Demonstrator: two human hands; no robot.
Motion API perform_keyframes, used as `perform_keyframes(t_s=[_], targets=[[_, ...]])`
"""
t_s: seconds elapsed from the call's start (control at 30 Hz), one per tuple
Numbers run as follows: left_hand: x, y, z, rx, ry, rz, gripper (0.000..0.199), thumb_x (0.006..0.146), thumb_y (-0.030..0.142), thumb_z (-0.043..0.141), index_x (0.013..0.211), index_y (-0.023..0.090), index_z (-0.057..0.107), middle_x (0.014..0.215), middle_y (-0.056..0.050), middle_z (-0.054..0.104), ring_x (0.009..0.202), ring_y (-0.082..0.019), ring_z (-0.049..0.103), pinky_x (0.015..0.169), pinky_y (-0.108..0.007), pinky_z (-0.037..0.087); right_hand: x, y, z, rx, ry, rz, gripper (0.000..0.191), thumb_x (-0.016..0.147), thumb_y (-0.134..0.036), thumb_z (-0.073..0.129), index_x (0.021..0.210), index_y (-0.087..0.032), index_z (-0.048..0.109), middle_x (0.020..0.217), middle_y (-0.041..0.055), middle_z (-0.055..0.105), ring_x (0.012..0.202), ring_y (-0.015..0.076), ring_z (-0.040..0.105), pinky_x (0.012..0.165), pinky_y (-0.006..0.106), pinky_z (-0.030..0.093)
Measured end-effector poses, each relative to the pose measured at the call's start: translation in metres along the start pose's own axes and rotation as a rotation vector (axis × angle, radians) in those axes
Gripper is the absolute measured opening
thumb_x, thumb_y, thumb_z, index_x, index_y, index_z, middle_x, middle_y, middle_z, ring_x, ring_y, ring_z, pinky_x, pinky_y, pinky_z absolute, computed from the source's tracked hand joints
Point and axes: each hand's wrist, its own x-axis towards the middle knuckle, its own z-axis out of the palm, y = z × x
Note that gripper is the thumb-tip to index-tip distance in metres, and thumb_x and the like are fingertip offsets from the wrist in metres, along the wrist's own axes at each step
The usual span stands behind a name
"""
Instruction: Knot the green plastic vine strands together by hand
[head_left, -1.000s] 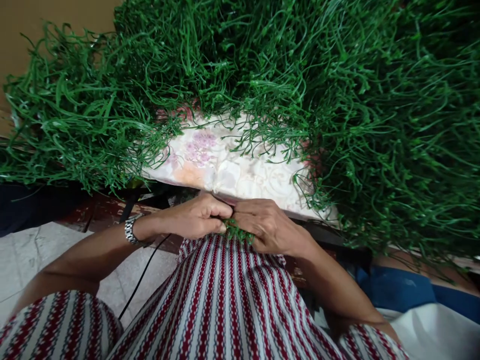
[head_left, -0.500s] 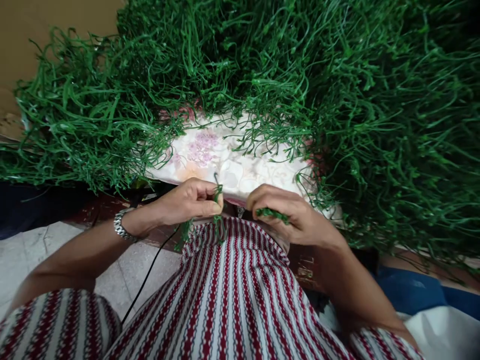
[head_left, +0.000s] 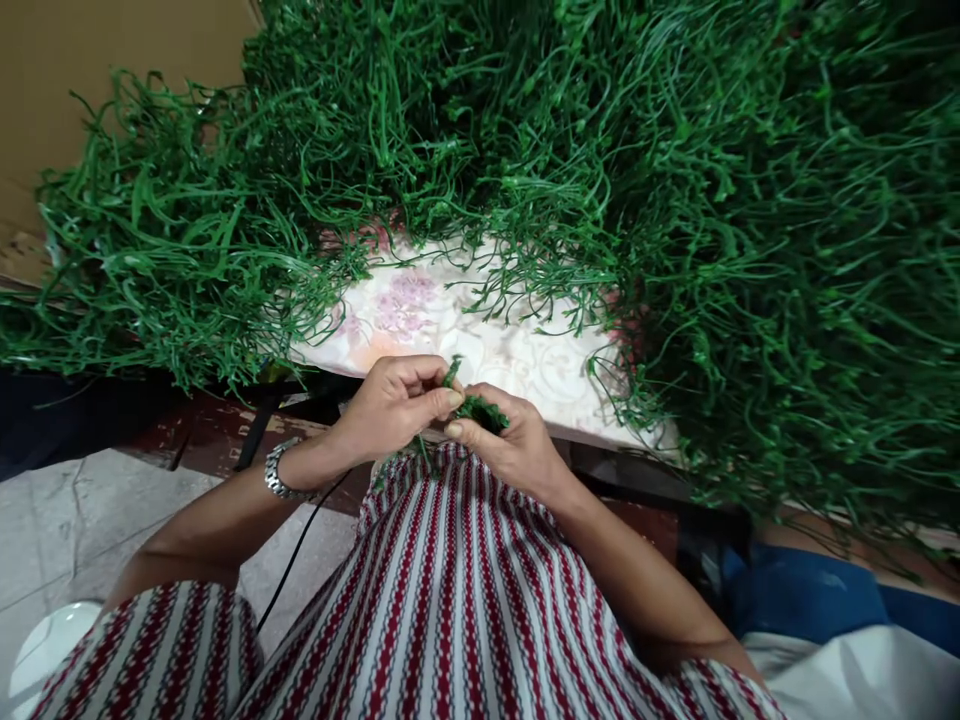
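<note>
In the head view, my left hand (head_left: 401, 405) pinches a thin green artificial stem (head_left: 451, 371) between thumb and forefinger; its lower strands hang down over my lap. Close beside it, my right hand (head_left: 514, 440) is curled around a small bunch of green pieces (head_left: 484, 411), with its thumb and fingertips up against the left thumb. Whether the two fingertips grip the same stem I cannot tell. Both hands are just in front of the near edge of a floral-covered surface (head_left: 405, 310).
Tangled heaps of green artificial stems (head_left: 180, 230) cover the left, back and right (head_left: 787, 280) of the surface. A cardboard sheet (head_left: 112, 60) stands at the far left. A black cable (head_left: 300, 548) runs past my left forearm. Blue cloth (head_left: 810, 585) lies at lower right.
My right hand has moved left and come together with my left hand, still holding its green bunch. My left hand has shifted slightly right with its stem.
</note>
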Motion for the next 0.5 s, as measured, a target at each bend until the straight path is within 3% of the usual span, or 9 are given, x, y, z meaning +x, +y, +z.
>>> perform_keyframes(t_s=[0.1, 0.2, 0.4, 0.5], targets=[[-0.001, -0.004, 0.003, -0.172, -0.01, 0.08, 0.016, 0.072, 0.024, 0.066, 0.067, 0.012, 0.058, 0.063, 0.001, 0.054, 0.044, -0.002, 0.04, 0.041, -0.017, 0.031, 0.0, -0.004, 0.001, 0.043, -0.059, -0.04, 0.02, 0.085, -0.031, 0.055, 0.08, -0.013, 0.061, 0.068, -0.0013, 0.056, 0.063, 0.0075, 0.051, 0.062, 0.02, 0.042], [-0.001, -0.006, 0.005, -0.4, -0.091, 0.049, 0.018, 0.072, 0.026, 0.065, 0.067, 0.012, 0.055, 0.072, -0.002, 0.059, 0.039, -0.002, 0.041, 0.037, -0.017, 0.033, 0.002, -0.01, -0.001, 0.146, -0.146, -0.119, 0.02, 0.087, -0.029, 0.052, 0.085, -0.013, 0.063, 0.075, 0.0019, 0.063, 0.067, 0.0086, 0.057, 0.068, 0.021, 0.047], [-0.004, 0.001, 0.015, -0.568, -0.16, -0.034, 0.026, 0.07, 0.03, 0.067, 0.061, 0.014, 0.048, 0.054, 0.003, 0.052, 0.032, -0.001, 0.029, 0.029, -0.014, 0.029, 0.007, -0.017, -0.013, 0.09, -0.28, -0.269, 0.026, 0.087, -0.034, 0.051, 0.085, -0.012, 0.066, 0.084, 0.0081, 0.069, 0.077, 0.0122, 0.063, 0.074, 0.024, 0.05], [-0.004, 0.003, 0.019, -0.571, -0.172, -0.063, 0.029, 0.069, 0.032, 0.067, 0.06, 0.015, 0.046, 0.049, 0.005, 0.047, 0.032, -0.001, 0.024, 0.028, -0.014, 0.026, 0.007, -0.015, -0.016, 0.03, -0.3, -0.31, 0.03, 0.087, -0.038, 0.05, 0.081, -0.012, 0.065, 0.077, 0.0073, 0.067, 0.07, 0.0111, 0.061, 0.068, 0.023, 0.049]])
